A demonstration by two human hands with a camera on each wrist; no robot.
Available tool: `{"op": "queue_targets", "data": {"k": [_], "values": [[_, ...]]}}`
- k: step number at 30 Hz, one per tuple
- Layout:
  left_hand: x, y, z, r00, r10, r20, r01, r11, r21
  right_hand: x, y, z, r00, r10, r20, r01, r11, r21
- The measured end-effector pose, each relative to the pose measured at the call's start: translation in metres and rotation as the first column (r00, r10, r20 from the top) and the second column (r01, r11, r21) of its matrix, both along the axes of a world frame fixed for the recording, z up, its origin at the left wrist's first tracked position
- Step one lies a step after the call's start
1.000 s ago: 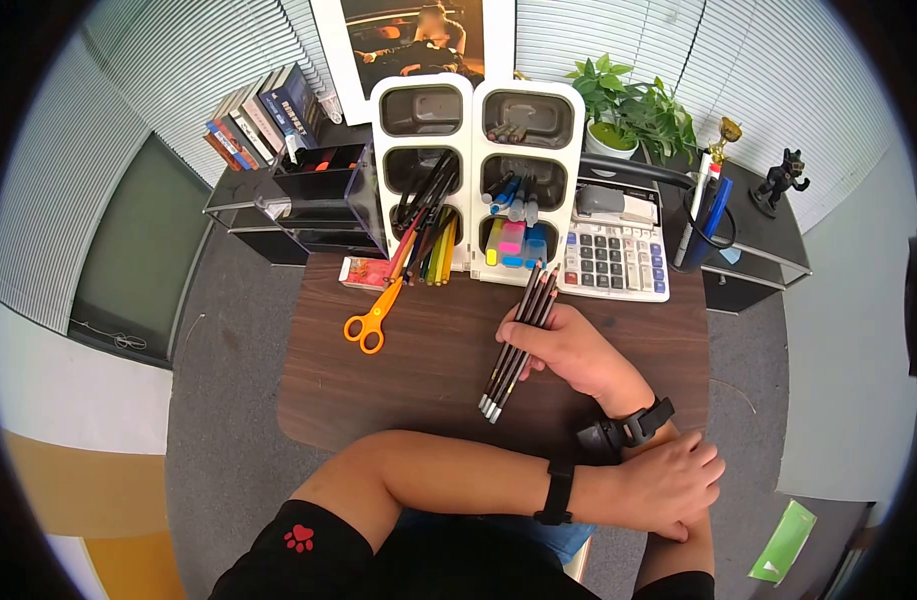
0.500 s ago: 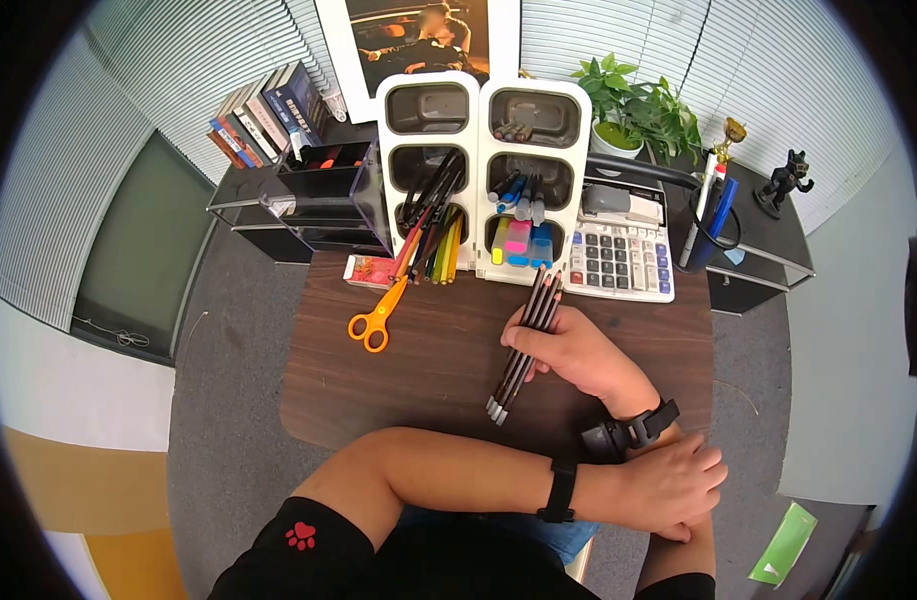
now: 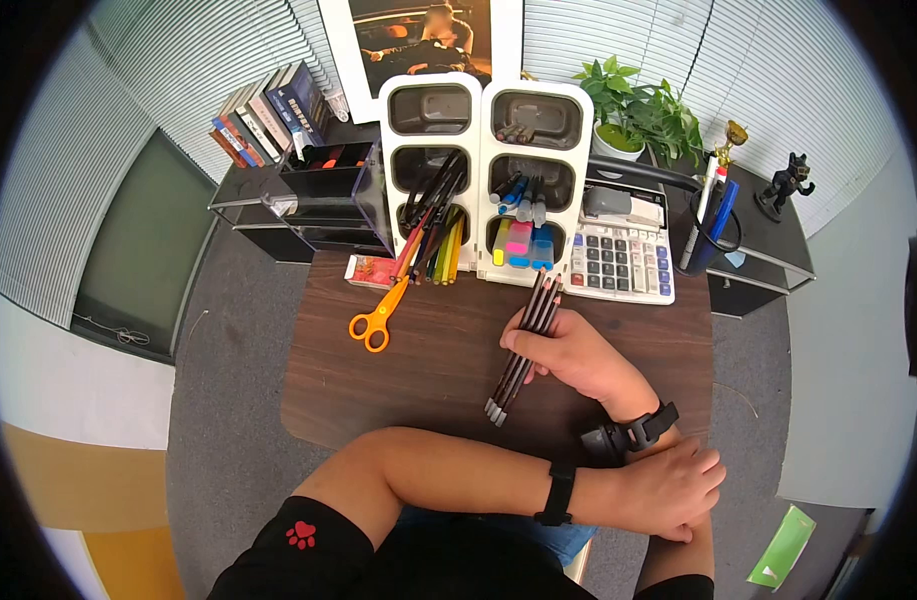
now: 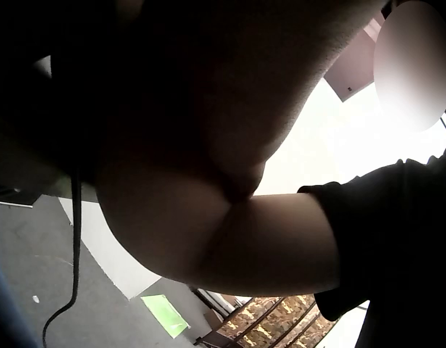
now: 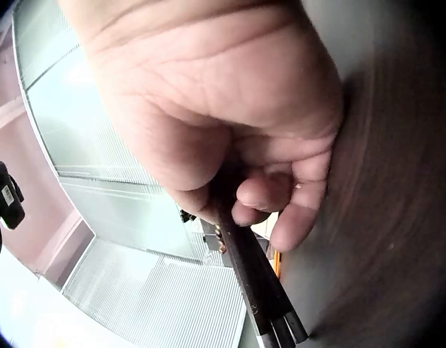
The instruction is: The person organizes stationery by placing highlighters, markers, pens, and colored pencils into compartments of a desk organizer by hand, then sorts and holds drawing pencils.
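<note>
A bundle of slim dark pencils with silver ends [image 3: 509, 378] is gripped between thumb and fingers by the right hand [image 3: 570, 356], its long axis slanted away toward the white plastic compartmented organiser [image 3: 503, 274], while the left hand [image 3: 670, 488], fingers relaxed, is rested on the right forearm [image 3: 696, 552].

Pencils [image 3: 507, 385]: dark, smooth lacquered barrels with a soft shine, ends silver-grey. Tabletop [image 3: 408, 380]: brown wood grain, smooth, low sheen (veneer or solid, cannot tell). Organiser [image 3: 430, 79]: smooth white plastic, compartments smoky and glossy. Scissors [image 3: 368, 327]: handles of smooth orange plastic. Calculator [image 3: 618, 265]: pale hard plastic. Sleeve [image 3: 328, 550]: matt black cloth, red paw motif. Floor [image 3: 228, 340]: grey, matt, rough, carpet-like. Trophy [image 3: 735, 133]: gold-coloured, shiny, metallic in look. Books [image 3: 263, 120]: paper pages, printed spines.
</note>
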State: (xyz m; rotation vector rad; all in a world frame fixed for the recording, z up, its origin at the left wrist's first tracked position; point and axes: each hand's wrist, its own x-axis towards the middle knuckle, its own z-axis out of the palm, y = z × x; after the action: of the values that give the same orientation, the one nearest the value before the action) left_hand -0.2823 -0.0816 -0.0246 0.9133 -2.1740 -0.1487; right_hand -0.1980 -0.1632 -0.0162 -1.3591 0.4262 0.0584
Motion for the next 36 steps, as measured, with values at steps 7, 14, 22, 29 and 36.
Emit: {"op": "queue_targets", "data": {"k": [7, 14, 22, 29, 36], "values": [[0.0016, 0.0002, -0.0005, 0.999, -0.041, 0.004, 0.041, 0.998, 0.036, 0.0000, 0.0005, 0.0033, 1.000, 0.013, -0.003, -0.013, 1.000, -0.013], [0.0005, 0.0002, 0.0014, 0.999, 0.018, 0.035, -0.019, 0.999, 0.039, 0.0010, 0.0026, 0.0021, 1.000, 0.014, -0.005, -0.014, 1.000, -0.028], [0.0011, 0.0004, -0.0010, 1.000, -0.016, -0.009, 0.016, 1.000, -0.011, -0.0001, 0.0029, 0.0028, 1.000, 0.014, 0.014, -0.014, 0.999, -0.029], [0.0005, -0.0006, -0.0001, 0.996, -0.090, 0.007, 0.089, 0.993, 0.078, 0.0003, 0.0039, 0.0004, 0.999, 0.036, 0.029, -0.033, 0.995, -0.096], [0.0010, 0.0017, -0.0005, 0.996, -0.043, 0.077, 0.048, 0.997, -0.053, -0.0003, 0.0035, 0.0024, 0.998, 0.057, 0.036, -0.053, 0.994, -0.092]]}}
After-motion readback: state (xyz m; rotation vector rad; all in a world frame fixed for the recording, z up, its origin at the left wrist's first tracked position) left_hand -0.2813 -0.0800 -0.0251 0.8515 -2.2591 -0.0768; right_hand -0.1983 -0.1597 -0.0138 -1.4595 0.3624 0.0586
